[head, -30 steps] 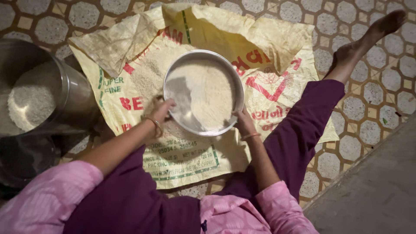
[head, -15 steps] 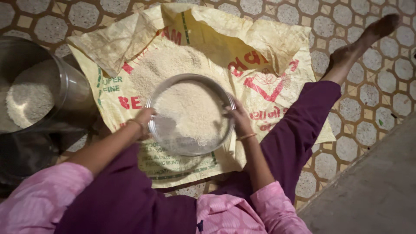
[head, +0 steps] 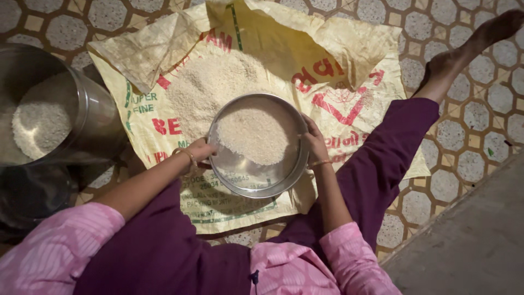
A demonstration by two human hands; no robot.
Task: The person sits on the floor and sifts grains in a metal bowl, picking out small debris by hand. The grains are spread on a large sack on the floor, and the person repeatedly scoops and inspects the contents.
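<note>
Both hands, left hand and right hand, grip the steel plate mid-frame; rice remains on it, more heaped on the sack above.

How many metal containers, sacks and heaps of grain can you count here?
Round metal pans: 1, the pan gripped by the left hand and right hand.
Large steel drums: 1, the drum on the left.
Yellow sacks: 1, the sack spread on the floor.
Grain heaps: 3, in pan, on sack, in drum.
Total: 6.
</note>
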